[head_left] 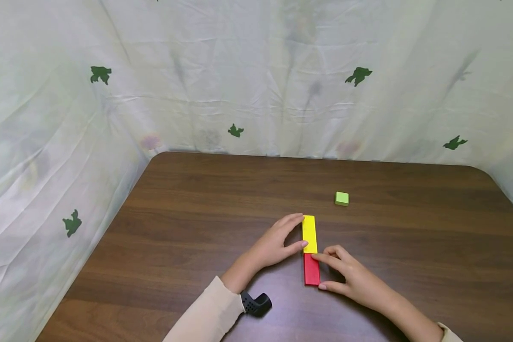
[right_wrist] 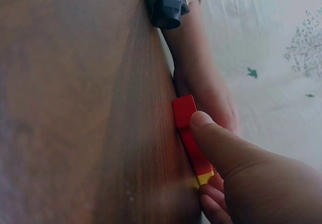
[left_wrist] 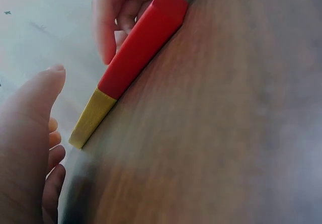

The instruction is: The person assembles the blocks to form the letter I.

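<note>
A yellow rectangular block (head_left: 309,232) and a red rectangular block (head_left: 311,270) lie end to end in one line on the table. My left hand (head_left: 278,241) is at the yellow block's left side, fingers and thumb nearly straight. Its fingertips are by the far left corner and its thumb tip overlaps the long edge. From the right, my right hand (head_left: 352,275) holds the red block, index finger near the joint with the yellow one and thumb at the near corner. The right wrist view shows that thumb (right_wrist: 204,121) against the red block's end.
A small light green block (head_left: 342,198) sits farther back on the brown wooden table (head_left: 188,213). A pale curtain (head_left: 248,76) with green bird-like shapes hangs behind the table and along its left side. A black device (head_left: 257,304) is strapped at the left wrist.
</note>
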The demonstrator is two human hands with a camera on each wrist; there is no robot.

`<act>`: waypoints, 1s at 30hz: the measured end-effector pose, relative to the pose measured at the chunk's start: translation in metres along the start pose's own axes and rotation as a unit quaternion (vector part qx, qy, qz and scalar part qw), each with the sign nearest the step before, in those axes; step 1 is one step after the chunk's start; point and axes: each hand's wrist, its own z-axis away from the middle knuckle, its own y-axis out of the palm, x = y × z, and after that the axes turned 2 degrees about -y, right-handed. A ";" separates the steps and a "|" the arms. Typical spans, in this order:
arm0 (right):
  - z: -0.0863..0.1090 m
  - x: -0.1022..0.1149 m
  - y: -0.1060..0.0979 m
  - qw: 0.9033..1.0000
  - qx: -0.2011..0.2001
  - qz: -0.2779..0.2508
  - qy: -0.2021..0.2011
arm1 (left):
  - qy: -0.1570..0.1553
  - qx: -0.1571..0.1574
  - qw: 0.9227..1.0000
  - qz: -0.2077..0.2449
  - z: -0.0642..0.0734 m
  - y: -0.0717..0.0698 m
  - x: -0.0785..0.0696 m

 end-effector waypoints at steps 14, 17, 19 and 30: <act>0.000 0.000 0.001 1.000 -0.002 0.003 0.003 | 0.015 0.038 0.999 -0.023 0.015 0.003 -0.005; 0.000 -0.001 0.001 1.000 0.000 0.003 0.005 | 0.016 0.045 0.998 -0.028 0.017 0.003 -0.006; 0.000 0.000 0.001 1.000 0.003 0.003 0.006 | 0.019 0.046 0.998 -0.030 0.018 0.003 -0.007; 0.001 0.000 0.001 1.000 0.010 0.001 0.009 | 0.041 0.047 0.996 -0.060 0.017 0.004 -0.008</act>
